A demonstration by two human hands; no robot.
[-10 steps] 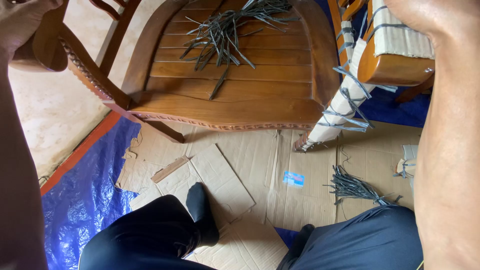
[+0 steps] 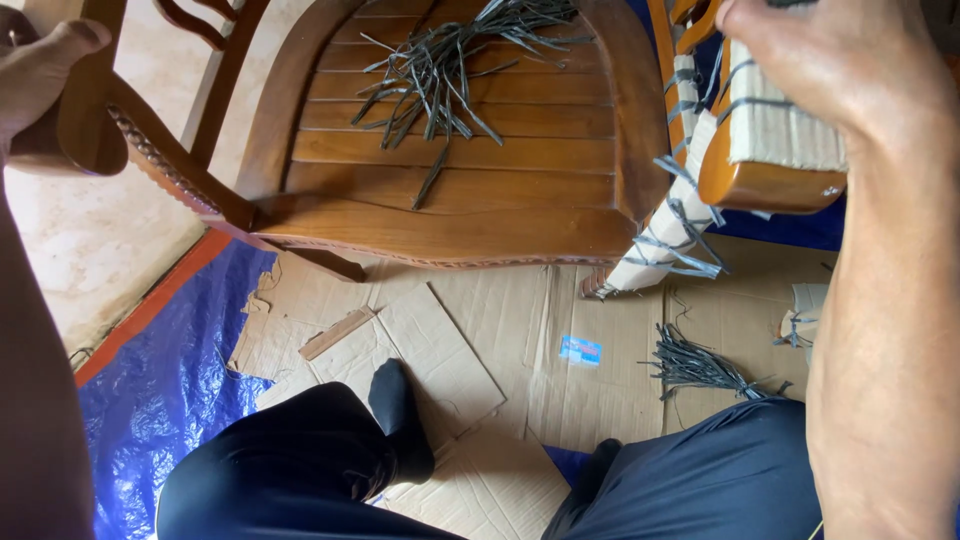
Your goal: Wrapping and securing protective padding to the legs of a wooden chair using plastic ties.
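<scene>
A brown wooden armchair (image 2: 450,165) with a slatted seat stands before me. My left hand (image 2: 40,65) grips the end of its left armrest (image 2: 85,125) at the top left. My right hand (image 2: 830,60) holds the right armrest (image 2: 765,170), which is wrapped in cardboard and tied with grey straps. A loose heap of grey plastic straps (image 2: 450,60) lies on the seat. The chair's front right leg (image 2: 665,225) is also wrapped in cardboard and bound with straps.
Flattened cardboard sheets (image 2: 450,350) cover the floor over a blue tarpaulin (image 2: 160,390). A bundle of grey straps (image 2: 700,365) lies on the cardboard at right. My legs in dark trousers (image 2: 300,470) fill the bottom. Bare pale floor (image 2: 90,230) is at left.
The chair and both hands have shifted slightly left and down in view. My left thumb now shows over the armrest end.
</scene>
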